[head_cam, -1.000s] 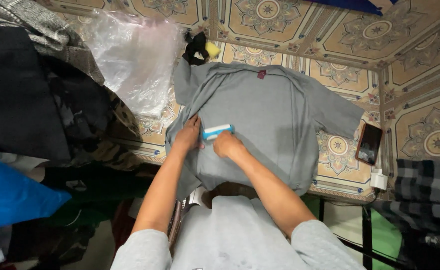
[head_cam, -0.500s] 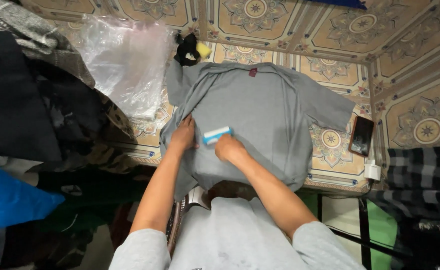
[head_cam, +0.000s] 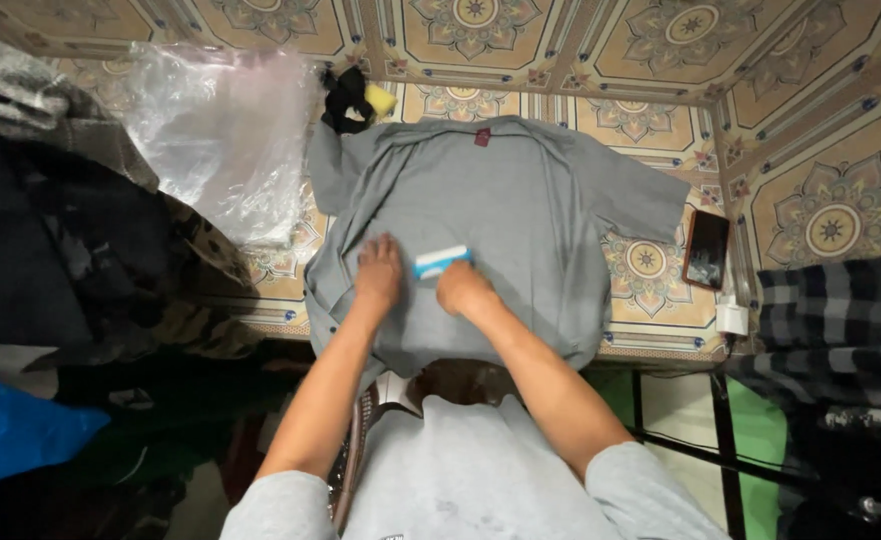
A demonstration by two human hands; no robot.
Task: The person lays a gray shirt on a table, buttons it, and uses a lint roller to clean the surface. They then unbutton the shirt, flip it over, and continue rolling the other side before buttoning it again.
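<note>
My left hand (head_cam: pixel 378 272) lies flat, palm down, fingers together, pressing on the grey shirt (head_cam: pixel 500 215); it grips nothing. My right hand (head_cam: pixel 463 290) is curled closed around the small blue-and-white tool (head_cam: pixel 440 261), which sticks out to the left of my knuckles and touches the fabric. Can't tell exactly what kind of tool it is.

The shirt is spread face down across the middle of the table (head_cam: pixel 650 330), collar toward the far edge, sleeves out to both sides, bottom hem hanging over the near edge toward me. The table top is covered in a tan patterned cloth with round flower medallions and blue trim.

Just beside the shirt's left shoulder: a crumpled clear plastic bag (head_cam: pixel 215 140). At the collar's left end, a small black item with a yellow bit (head_cam: pixel 355 98), touching the shirt. To the right of the shirt, a dark phone (head_cam: pixel 706 248) lies flat, with a white charger plug (head_cam: pixel 731 318) near it at the table edge.

Left of the table is a heap of dark clothes (head_cam: pixel 50 250), and a blue bag (head_cam: pixel 10 430) lower down. Right side has black-and-white checked fabric (head_cam: pixel 840 300). Green floor shows under the table at right.
</note>
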